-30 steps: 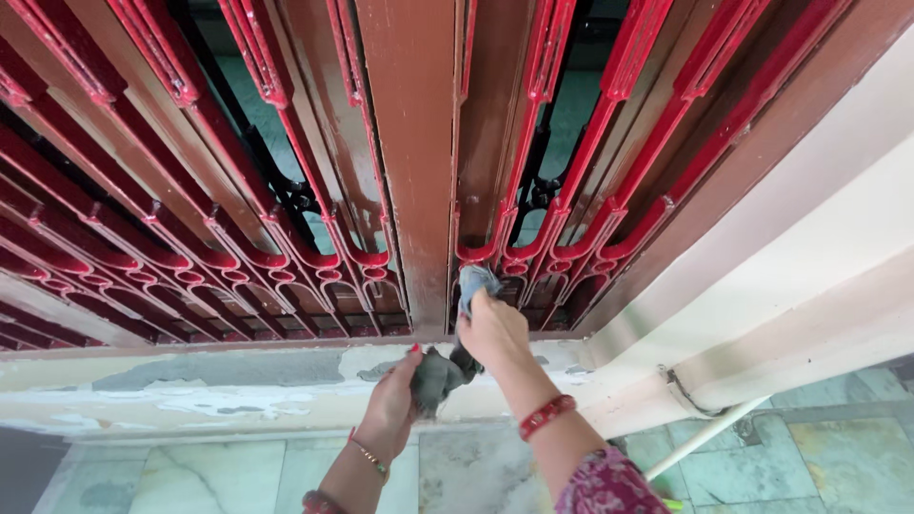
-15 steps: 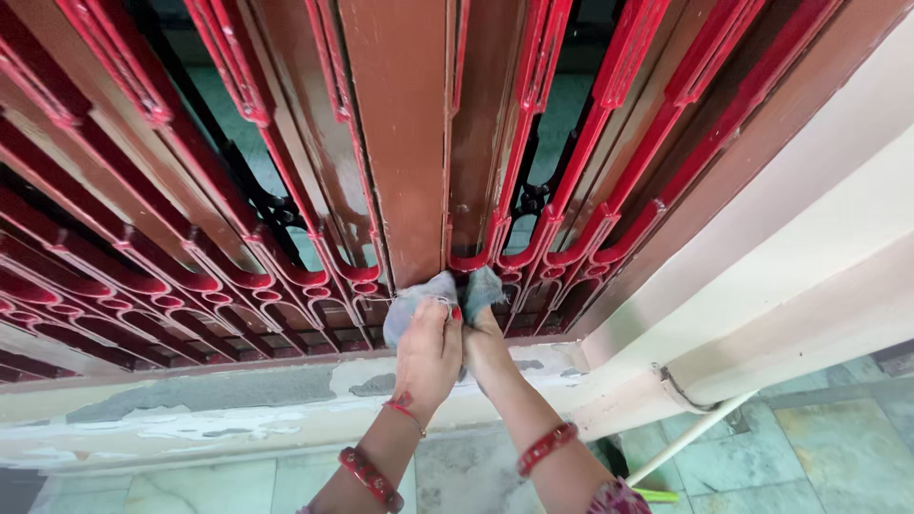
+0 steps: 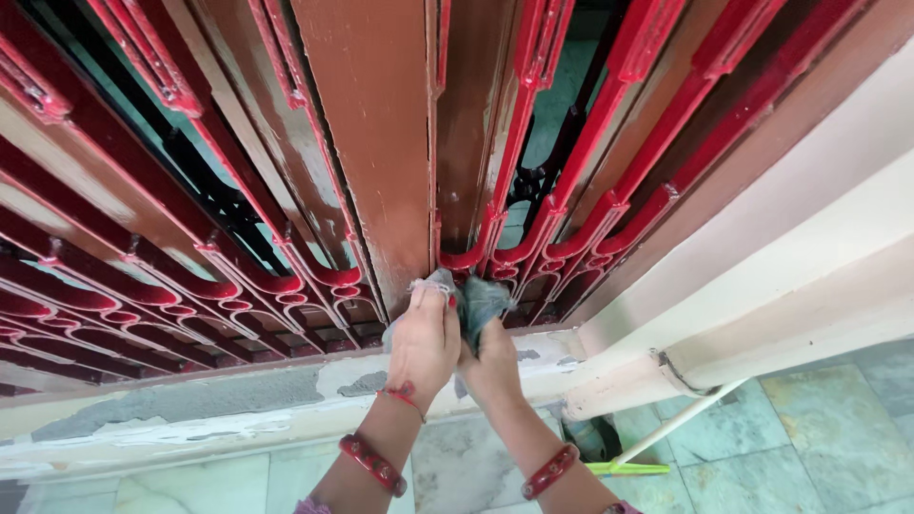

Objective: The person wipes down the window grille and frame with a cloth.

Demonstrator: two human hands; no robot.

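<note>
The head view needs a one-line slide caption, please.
Both hands, left hand and right hand, press a grey cloth against a red-and-brown metal grille.

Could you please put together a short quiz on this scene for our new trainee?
1. True or false: both hands grip the grey cloth.
2. What does the cloth press against? A) the floor tiles B) the foot of the brown post in the red grille C) the pale wall
3. What lies on the green floor tiles to the right of the arms?

Key
1. True: the left hand and the right hand are side by side, fingers closed on it.
2. B.
3. A white stick with a green end, slanting down from the sill.
</note>
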